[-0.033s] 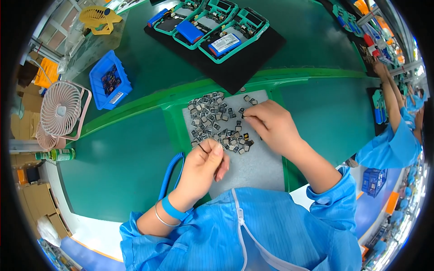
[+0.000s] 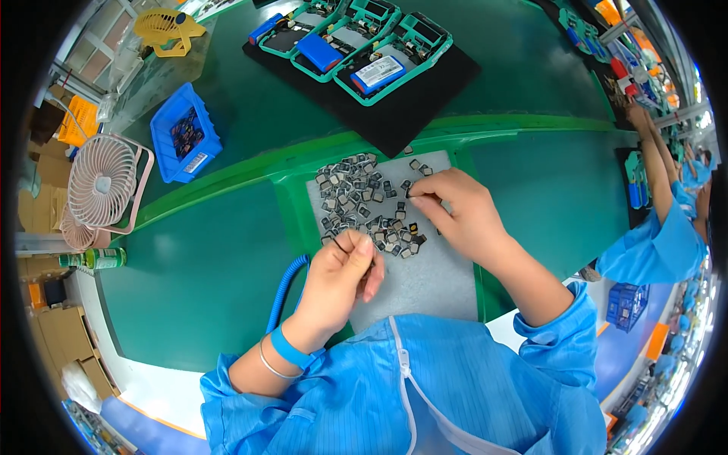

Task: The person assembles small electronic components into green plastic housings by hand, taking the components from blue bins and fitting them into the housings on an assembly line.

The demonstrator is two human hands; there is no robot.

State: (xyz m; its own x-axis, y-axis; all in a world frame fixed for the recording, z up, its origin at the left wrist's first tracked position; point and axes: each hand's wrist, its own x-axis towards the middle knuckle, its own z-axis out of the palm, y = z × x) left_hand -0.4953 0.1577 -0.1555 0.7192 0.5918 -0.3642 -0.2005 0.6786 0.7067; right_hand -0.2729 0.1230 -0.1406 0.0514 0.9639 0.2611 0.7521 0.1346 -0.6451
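Note:
Many small square electronic parts (image 2: 353, 186), grey and black, lie loosely heaped on a light grey mat (image 2: 436, 284) in front of me. My right hand (image 2: 464, 212) comes in over the heap's right side. Its thumb and forefinger pinch at the edge of one small square electronic part (image 2: 406, 185). Nearer to me, my left hand (image 2: 343, 269) is closed at the heap's front edge, thumb pressed to the curled fingers. Whatever it holds, if anything, is hidden. A blue wrist strap (image 2: 290, 348) with a coiled blue cord (image 2: 283, 292) is on my left wrist.
Beyond the mat, open teal device housings (image 2: 409, 57) with blue battery packs (image 2: 378, 73) rest on a black mat (image 2: 394, 121). A blue bin (image 2: 184, 136) of small parts and a pink fan (image 2: 102, 182) stand left. At the right, another person's arms (image 2: 656, 159) reach over the bench.

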